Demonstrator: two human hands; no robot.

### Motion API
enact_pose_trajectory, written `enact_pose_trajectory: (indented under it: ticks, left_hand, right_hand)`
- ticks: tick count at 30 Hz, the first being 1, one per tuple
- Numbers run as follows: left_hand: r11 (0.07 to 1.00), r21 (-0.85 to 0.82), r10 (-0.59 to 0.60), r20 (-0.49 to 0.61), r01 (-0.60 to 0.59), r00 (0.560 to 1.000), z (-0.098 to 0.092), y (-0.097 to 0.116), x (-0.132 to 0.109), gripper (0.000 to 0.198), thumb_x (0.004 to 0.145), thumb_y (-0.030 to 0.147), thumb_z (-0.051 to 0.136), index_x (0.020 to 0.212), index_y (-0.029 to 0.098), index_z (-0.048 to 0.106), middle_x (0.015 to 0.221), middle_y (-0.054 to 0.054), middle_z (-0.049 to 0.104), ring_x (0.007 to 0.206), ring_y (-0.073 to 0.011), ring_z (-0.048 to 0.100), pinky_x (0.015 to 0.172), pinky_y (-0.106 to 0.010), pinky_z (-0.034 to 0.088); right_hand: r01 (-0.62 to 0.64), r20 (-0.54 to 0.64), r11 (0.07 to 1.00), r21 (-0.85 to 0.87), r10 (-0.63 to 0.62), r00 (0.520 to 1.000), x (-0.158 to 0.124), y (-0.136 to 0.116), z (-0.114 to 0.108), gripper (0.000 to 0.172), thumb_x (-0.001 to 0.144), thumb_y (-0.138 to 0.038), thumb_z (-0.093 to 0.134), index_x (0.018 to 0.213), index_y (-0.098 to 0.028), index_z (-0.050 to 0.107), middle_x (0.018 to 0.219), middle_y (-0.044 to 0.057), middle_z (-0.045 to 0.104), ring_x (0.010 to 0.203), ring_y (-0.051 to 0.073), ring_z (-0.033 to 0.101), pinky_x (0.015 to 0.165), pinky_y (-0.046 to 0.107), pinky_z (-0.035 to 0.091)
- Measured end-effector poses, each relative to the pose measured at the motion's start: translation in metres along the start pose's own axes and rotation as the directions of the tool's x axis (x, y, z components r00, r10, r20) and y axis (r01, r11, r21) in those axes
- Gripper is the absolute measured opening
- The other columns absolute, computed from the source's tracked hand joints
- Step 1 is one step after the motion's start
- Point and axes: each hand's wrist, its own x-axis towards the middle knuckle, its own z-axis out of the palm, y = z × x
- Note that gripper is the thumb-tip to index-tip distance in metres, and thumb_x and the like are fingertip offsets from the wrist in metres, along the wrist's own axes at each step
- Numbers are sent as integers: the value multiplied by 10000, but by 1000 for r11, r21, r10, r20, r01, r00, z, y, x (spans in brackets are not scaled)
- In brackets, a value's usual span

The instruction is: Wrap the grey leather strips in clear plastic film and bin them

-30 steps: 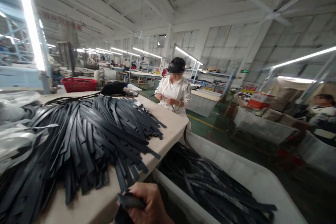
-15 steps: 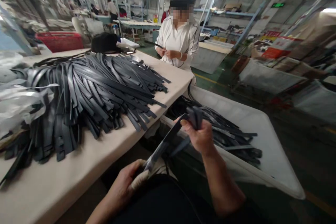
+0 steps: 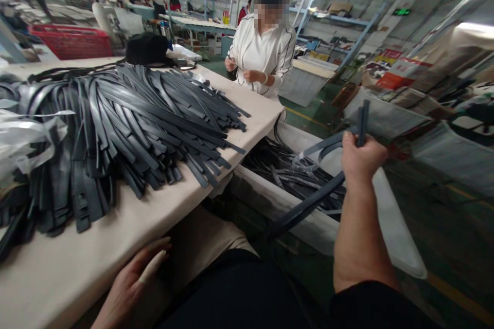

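Observation:
My right hand (image 3: 363, 159) is raised over the white bin (image 3: 405, 247), closed around a few dark grey flat straps (image 3: 304, 209). Their short ends stick up above my fist, and the long parts loop out to the left and hang over the bin's near rim. Low by the table's front edge is my left hand (image 3: 142, 267), fingers stretched out and holding nothing. A pale cover wraps one of its digits. More dark straps (image 3: 274, 169) lie tangled inside the bin. On the table (image 3: 127, 231), a large heap of similar straps (image 3: 150, 123) fans toward me.
Across the table corner stands a person in a white top (image 3: 262, 56), hands together at a thin strip. Clear plastic wrapping (image 3: 27, 139) lies left on the heap. A red basket (image 3: 73, 43) and a black bundle (image 3: 146, 50) sit behind it.
My right hand has swung right and up with the straps, which have opened into a loop. My left hand has let go of the strap and dropped back to the left.

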Motion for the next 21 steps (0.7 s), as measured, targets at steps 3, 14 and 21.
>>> enact_pose_trajectory:
  ticks: [3, 14, 21]
  left_hand:
    - [999, 45, 23, 25, -24, 999, 6, 3, 2, 490, 787, 608, 621, 1097, 250, 746, 1173, -45, 743, 1191, -304, 643, 1112, -415, 437]
    - [996, 93, -1, 217, -19, 976, 7, -16, 5, 505, 854, 551, 528, 1211, 231, 685, 1298, -62, 682, 1283, -303, 577, 1121, -428, 432]
    - [996, 91, -30, 269, 5, 963, 14, -16, 6, 530, 823, 574, 535, 1187, 219, 684, 1279, -87, 690, 1251, -315, 598, 1112, -457, 436]
  right_hand:
    - [-11, 113, 995, -99, 23, 993, -10, -1, 28, 341, 867, -345, 569, 926, -75, 769, 860, 232, 739, 824, 320, 665, 688, 347, 428]
    - [-138, 289, 923, -358, 251, 924, -17, 69, 32, 438, 947, -398, 484, 1109, -95, 755, 1035, 251, 718, 995, 357, 656, 764, 390, 464]
    - [-309, 145, 886, -346, 375, 915, -17, 110, -2, 464, 985, -357, 398, 1190, -60, 689, 1017, 266, 704, 951, 334, 680, 788, 463, 509]
